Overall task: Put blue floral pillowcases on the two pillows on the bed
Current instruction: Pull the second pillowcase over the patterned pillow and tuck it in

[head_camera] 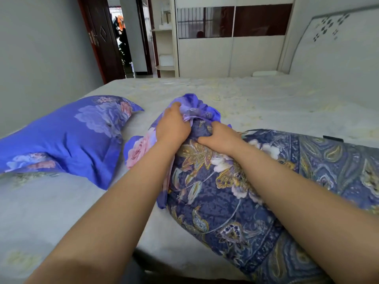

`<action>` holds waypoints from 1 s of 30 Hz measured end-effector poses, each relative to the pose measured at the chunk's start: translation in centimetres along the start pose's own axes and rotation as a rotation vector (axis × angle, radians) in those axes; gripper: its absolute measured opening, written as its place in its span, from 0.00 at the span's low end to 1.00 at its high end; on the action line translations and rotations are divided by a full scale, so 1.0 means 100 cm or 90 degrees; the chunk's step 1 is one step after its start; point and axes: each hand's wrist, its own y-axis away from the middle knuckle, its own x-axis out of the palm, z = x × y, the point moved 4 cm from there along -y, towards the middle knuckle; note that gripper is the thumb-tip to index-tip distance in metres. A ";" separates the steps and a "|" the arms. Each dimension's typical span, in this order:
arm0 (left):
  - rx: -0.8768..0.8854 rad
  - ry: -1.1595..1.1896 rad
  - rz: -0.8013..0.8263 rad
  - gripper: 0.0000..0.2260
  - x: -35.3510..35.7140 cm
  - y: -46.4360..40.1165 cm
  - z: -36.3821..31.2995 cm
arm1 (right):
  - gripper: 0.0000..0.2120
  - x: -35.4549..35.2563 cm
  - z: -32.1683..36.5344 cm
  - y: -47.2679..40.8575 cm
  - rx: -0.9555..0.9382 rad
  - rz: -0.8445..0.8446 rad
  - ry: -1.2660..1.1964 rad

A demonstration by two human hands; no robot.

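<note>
A pillow in a bright blue floral pillowcase (67, 136) lies on the left of the bed. A second pillow (215, 191), with a dark blue paisley cover, lies in front of me, its far end pointing away. A bunched blue floral pillowcase (196, 108) sits at that far end and hangs down its left side. My left hand (172, 126) grips the bunched pillowcase. My right hand (219, 136) presses and grips the far end of the pillow, fingers curled into the cloth.
The bed (266, 99) has a pale floral sheet. A padded headboard (328, 42) stands at the right. A wardrobe (229, 37) and open shelves line the far wall. A dark wooden door (100, 37) stands open at the back left.
</note>
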 end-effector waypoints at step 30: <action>0.151 -0.012 -0.058 0.16 -0.065 0.012 -0.038 | 0.39 -0.022 -0.052 -0.026 0.101 0.029 -0.096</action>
